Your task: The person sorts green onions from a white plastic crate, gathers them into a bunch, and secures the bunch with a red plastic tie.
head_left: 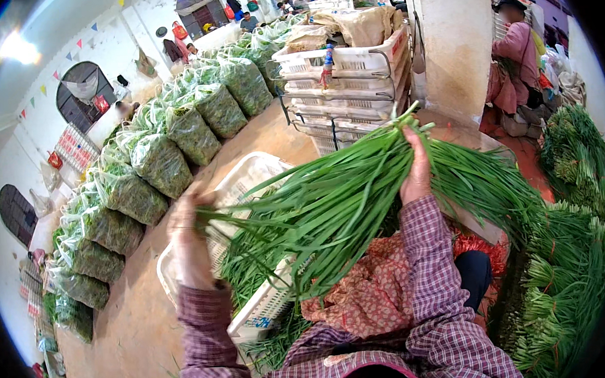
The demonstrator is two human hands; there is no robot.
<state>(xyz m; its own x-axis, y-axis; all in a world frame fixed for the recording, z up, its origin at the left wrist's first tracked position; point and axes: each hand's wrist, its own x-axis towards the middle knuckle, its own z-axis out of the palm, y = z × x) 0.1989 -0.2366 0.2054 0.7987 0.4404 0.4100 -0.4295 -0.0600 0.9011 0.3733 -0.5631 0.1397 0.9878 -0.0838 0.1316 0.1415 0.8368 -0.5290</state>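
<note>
My right hand (416,161) grips a large bunch of long green leaves, likely chives (331,201), near its pale stem ends, holding it up in front of me. My left hand (190,227) is motion-blurred beside the leaf tips at the bunch's left end; whether its fingers close on them cannot be made out. Below the bunch is a white plastic basket (172,266) with loose green leaves in and beside it. A red floral cloth (357,289) lies over my lap. More leaves (490,191) spread to the right of the bunch.
Stuffed bags of greens (142,171) line the left. Stacked white crates (337,76) stand ahead beside a pillar (443,49). Bundled greens (564,284) are piled at my right. A person in pink (516,65) is at the back right; other people (251,22) are farther back.
</note>
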